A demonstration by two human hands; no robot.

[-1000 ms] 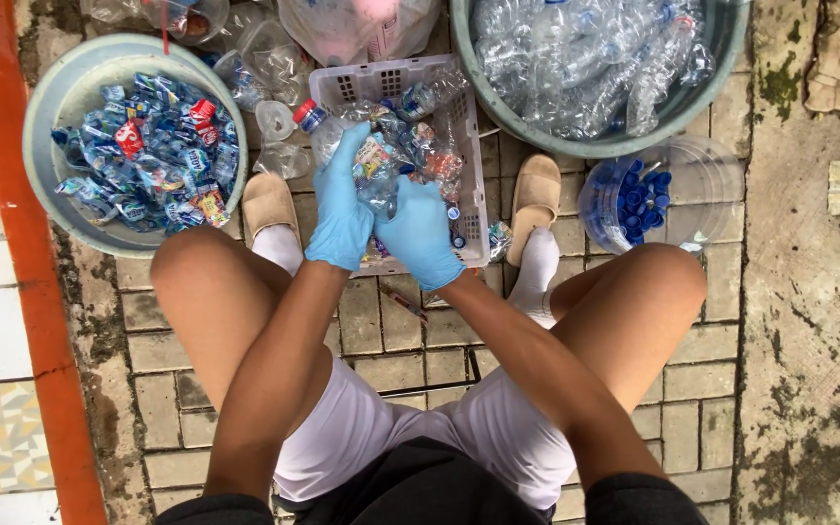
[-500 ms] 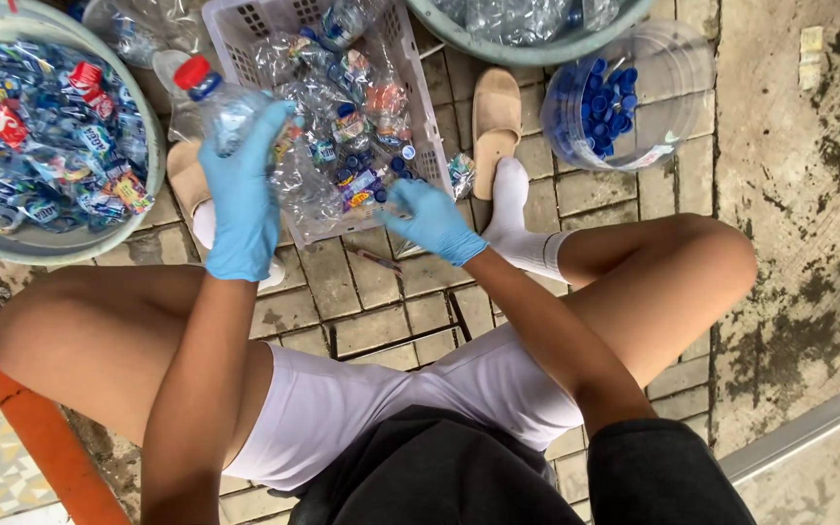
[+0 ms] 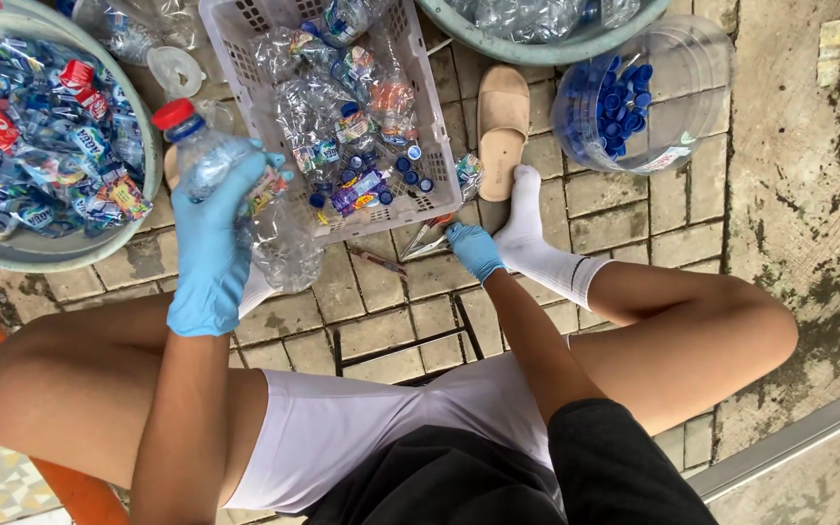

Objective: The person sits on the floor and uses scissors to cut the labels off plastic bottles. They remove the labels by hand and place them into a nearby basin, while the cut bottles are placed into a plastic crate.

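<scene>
Nearest: bare knees, white shorts, dark shirt of the seated person, over grey paving bricks (image 3: 396, 331).

Left hand (image 3: 208, 248), blue glove, raised at near left. Fingers closed around a clear bottle (image 3: 221, 165) with a red cap (image 3: 174, 113); bottle tilted, cap pointing far-left, body running down behind the palm toward a second crumpled clear bottle just below it.

Right hand (image 3: 473, 250), blue glove, low on the bricks right of centre, just beside the socked foot (image 3: 532, 243). Fingers pinched on scissors (image 3: 428, 238) lying at the basket's near edge; the grip is partly hidden, but the fingertips close on the handles. Bottle and scissors well apart, bottle to the left and higher.

A thin reddish stick-like item (image 3: 376, 259) lies on the bricks between the hands; kind unclear.

Farther: white plastic basket (image 3: 430, 126) of crushed clear bottles, labels and blue caps, centre. Left of it, a grey-green basin (image 3: 70, 251) heaped with blue and red labels. Right, a tan slipper (image 3: 503, 122), then a clear jar (image 3: 692, 87) on its side holding blue caps. Far edge: another basin (image 3: 537, 49) of clear bottles.
</scene>
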